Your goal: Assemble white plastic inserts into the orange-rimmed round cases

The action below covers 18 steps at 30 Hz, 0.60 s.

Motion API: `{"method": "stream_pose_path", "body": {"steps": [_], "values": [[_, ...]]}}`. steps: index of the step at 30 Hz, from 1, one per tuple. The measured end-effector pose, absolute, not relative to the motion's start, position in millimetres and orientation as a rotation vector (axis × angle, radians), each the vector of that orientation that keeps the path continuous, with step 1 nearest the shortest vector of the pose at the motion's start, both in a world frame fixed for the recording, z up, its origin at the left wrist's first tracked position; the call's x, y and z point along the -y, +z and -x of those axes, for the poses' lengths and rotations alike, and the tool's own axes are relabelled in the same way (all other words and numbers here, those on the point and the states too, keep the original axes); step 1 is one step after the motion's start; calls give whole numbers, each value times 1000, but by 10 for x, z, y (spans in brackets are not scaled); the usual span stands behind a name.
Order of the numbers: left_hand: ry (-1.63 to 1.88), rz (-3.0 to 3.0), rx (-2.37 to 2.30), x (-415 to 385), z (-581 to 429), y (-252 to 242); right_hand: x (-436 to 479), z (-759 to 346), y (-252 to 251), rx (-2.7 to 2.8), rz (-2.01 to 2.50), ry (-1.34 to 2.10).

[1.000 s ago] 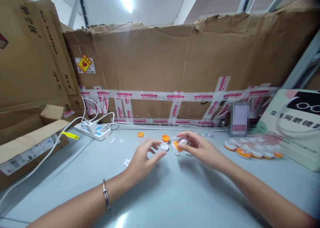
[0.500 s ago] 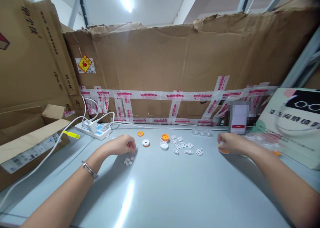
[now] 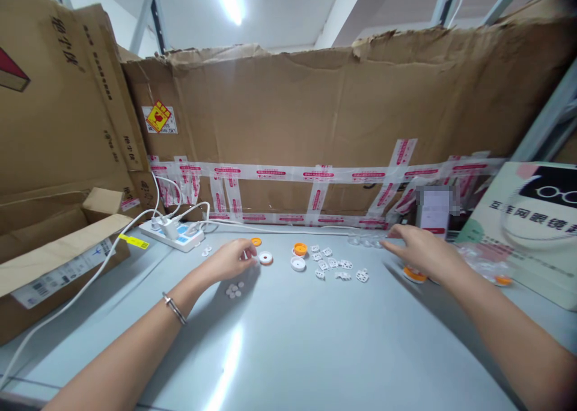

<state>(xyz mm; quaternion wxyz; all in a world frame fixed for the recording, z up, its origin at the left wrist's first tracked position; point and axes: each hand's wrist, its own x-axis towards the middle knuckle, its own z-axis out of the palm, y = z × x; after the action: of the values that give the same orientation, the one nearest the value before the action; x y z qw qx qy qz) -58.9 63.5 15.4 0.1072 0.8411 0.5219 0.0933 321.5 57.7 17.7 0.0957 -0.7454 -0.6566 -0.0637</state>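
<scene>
My left hand (image 3: pixel 231 259) rests on the grey table (image 3: pixel 315 339) with its fingers curled together in a pinch; what they hold, if anything, is too small to make out. Its fingertips lie just left of a white-and-orange disc (image 3: pixel 265 258) and below a small orange ring (image 3: pixel 256 241). My right hand (image 3: pixel 421 252) hovers at the right with fingers stretched out to the left, their tips near some clear plastic parts (image 3: pixel 364 241). Under its palm lies an orange-rimmed disc (image 3: pixel 412 274). Between the hands sit an orange cap (image 3: pixel 300 249), a white cap (image 3: pixel 297 263) and several small white pieces (image 3: pixel 336 264).
A cluster of tiny white rounds (image 3: pixel 233 289) lies near my left wrist. A white power strip (image 3: pixel 174 235) with cables sits at back left beside an open cardboard box (image 3: pixel 54 261). A taped cardboard wall (image 3: pixel 315 134) closes the back. A printed box (image 3: pixel 527 225) stands at right.
My right hand carried the orange-and-white disc from the middle to the right side, let it go and now stretches left. My left hand drew back left, closed, then edged toward the white-and-orange disc.
</scene>
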Motion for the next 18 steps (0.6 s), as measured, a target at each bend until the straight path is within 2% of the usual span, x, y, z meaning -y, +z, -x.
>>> {"method": "stream_pose_path", "body": {"steps": [7,18], "values": [[330,-2593,-1592,-796,562,-147,-538,-3021,157,1980,2023,-200],[395,-2653,-1641,-633,368,-81,-509,-2938,138,2032,1759,-55]]}}
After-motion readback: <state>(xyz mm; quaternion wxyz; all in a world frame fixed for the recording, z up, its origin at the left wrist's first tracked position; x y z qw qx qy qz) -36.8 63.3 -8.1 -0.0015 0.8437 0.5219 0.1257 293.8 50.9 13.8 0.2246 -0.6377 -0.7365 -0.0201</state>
